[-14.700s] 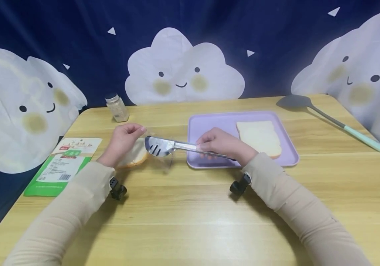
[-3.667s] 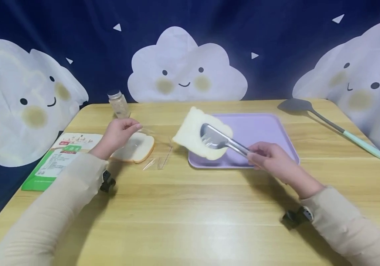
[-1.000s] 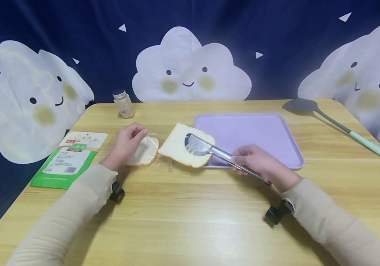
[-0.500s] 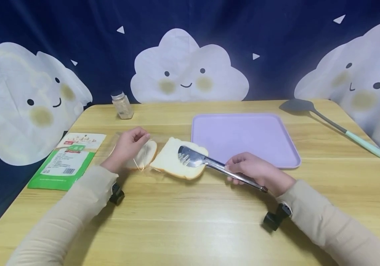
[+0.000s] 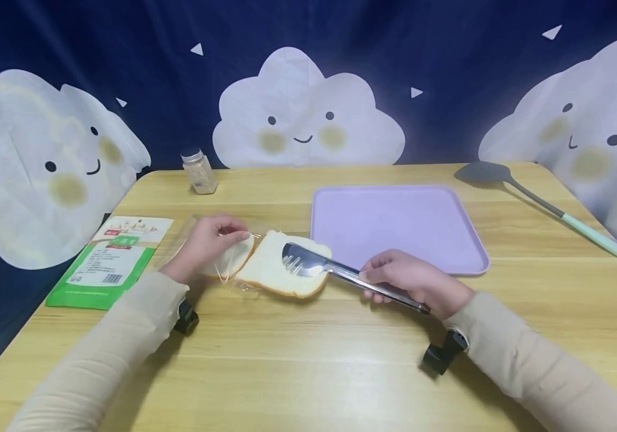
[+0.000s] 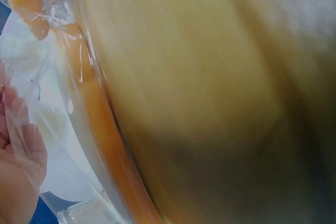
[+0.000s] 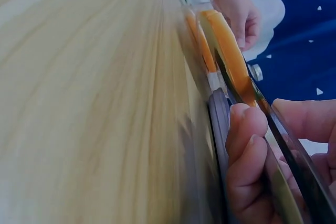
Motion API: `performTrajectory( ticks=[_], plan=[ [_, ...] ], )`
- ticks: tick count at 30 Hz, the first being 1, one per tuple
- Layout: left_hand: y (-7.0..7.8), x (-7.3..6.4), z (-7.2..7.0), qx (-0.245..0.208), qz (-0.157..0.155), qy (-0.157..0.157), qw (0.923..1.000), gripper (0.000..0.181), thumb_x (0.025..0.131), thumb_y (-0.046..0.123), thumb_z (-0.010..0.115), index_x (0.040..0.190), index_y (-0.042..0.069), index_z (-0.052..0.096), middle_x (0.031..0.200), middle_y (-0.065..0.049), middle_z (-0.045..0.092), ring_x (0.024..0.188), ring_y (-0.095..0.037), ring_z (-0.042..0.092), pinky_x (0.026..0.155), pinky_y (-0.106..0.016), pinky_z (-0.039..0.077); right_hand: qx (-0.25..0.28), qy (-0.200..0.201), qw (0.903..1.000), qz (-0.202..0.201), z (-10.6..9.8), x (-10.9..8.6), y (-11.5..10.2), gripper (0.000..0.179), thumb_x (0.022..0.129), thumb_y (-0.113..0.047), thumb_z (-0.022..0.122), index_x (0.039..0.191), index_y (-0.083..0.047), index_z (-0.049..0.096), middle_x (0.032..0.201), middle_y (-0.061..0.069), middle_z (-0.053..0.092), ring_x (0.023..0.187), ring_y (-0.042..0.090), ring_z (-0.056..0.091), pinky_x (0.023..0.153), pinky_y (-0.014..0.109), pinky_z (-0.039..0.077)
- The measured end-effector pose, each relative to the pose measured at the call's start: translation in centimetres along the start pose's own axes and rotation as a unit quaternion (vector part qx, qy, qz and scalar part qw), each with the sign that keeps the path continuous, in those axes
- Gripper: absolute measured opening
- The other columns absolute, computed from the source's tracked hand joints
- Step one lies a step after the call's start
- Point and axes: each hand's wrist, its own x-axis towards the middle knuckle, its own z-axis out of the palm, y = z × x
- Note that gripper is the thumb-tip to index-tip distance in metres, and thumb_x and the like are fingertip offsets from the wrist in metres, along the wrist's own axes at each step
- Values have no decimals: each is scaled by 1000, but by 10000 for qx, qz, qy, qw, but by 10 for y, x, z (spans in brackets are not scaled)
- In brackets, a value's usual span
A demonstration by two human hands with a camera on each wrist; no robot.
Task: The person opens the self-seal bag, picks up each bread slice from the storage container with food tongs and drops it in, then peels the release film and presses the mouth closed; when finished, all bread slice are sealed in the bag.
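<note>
My left hand (image 5: 208, 245) pinches the upper edge of a clear plastic bag (image 5: 245, 285). Inside the bag lies one bread slice (image 5: 237, 257), partly hidden under that hand; in the left wrist view its brown crust (image 6: 97, 114) shows through the film. My right hand (image 5: 408, 277) grips metal tongs (image 5: 349, 273) by their arms. Between the tongs' heads is a second bread slice (image 5: 267, 273), close to flat, its left edge at the bag's mouth and overlapping the film. In the right wrist view, this slice's crust (image 7: 227, 40) sits just above the table.
A lilac tray (image 5: 389, 225) lies behind the right hand. A green and white pouch (image 5: 105, 264) is at the left, and a glass jar (image 5: 199, 174) stands at the back left. A grey turner with a mint handle (image 5: 595, 234) lies at the right.
The tongs have carried the second slice off the tray, leftward and down to the bag. Over the last second, it has lowered further toward the bag's mouth while the left hand keeps hold of the film.
</note>
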Motion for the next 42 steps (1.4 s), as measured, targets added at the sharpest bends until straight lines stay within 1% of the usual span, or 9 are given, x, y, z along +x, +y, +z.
performTrajectory(
  ticks=[6, 15, 20, 22, 25, 32, 37, 39, 42],
  plan=[
    [-3, 0, -1, -6, -114, 171, 9998, 18, 90, 17, 60, 96, 0, 67, 93, -14, 68, 83, -21, 58, 76, -32, 47, 40, -180, 9998, 11, 2, 4, -3, 29, 90, -3, 47, 110, 18, 46, 69, 7, 60, 55, 8, 55, 53, 17, 47],
    [3, 1, -4, 116, -367, 287, 9988, 23, 92, 21, 58, 96, 1, 67, 91, -14, 68, 79, -18, 54, 73, -28, 45, -82, -197, 9998, -18, -6, -1, -4, 27, 89, -3, 49, 107, 18, 48, 68, 6, 60, 55, 8, 55, 53, 17, 48],
    [4, 0, -5, 168, -270, 365, 9988, 21, 92, 18, 58, 96, -2, 67, 91, -16, 68, 78, -17, 55, 73, -28, 45, -79, -294, 9995, 50, -8, 3, -4, 28, 90, -3, 48, 109, 17, 48, 69, 6, 60, 56, 8, 55, 53, 17, 47],
    [4, 0, -5, 142, -203, 353, 9991, 21, 92, 17, 58, 95, -2, 67, 90, -15, 68, 77, -16, 54, 71, -26, 45, -92, -278, 9996, 55, -9, 5, -5, 29, 90, -3, 47, 110, 18, 48, 69, 6, 60, 56, 8, 55, 53, 17, 47],
    [3, 1, -5, 116, -224, 295, 9992, 22, 92, 19, 58, 93, -1, 67, 89, -15, 67, 75, -16, 53, 69, -26, 44, -202, -145, 9997, 31, -12, 7, -7, 30, 90, -3, 47, 111, 19, 47, 69, 6, 60, 55, 8, 55, 52, 17, 47],
    [4, 3, -7, 54, -487, 172, 9987, 25, 94, 23, 55, 95, 1, 66, 93, -15, 67, 79, -19, 52, 71, -29, 43, -583, 95, 9982, -133, -13, 11, -14, 30, 90, -2, 47, 112, 19, 48, 70, 8, 59, 55, 10, 54, 52, 19, 47],
    [8, 4, -5, -117, -610, -3, 9981, 28, 95, 26, 53, 97, 0, 65, 93, -16, 65, 78, -17, 50, 70, -28, 42, -765, 406, 9957, -323, -12, 14, -17, 28, 89, -2, 49, 108, 18, 51, 70, 8, 59, 56, 12, 54, 53, 21, 48],
    [11, 5, -4, -185, -662, -30, 9976, 29, 95, 28, 53, 98, 1, 64, 93, -15, 64, 79, -18, 50, 71, -28, 42, -732, 411, 9958, -357, -11, 17, -17, 28, 89, -3, 49, 108, 18, 51, 70, 8, 59, 56, 12, 54, 53, 21, 48],
    [14, 6, -3, -276, -781, -57, 9965, 30, 95, 30, 53, 98, 3, 64, 95, -13, 64, 82, -19, 51, 74, -30, 42, -537, 274, 9977, -326, -9, 21, -16, 28, 89, -3, 50, 108, 18, 51, 71, 9, 60, 56, 12, 55, 53, 21, 48]
  ],
)
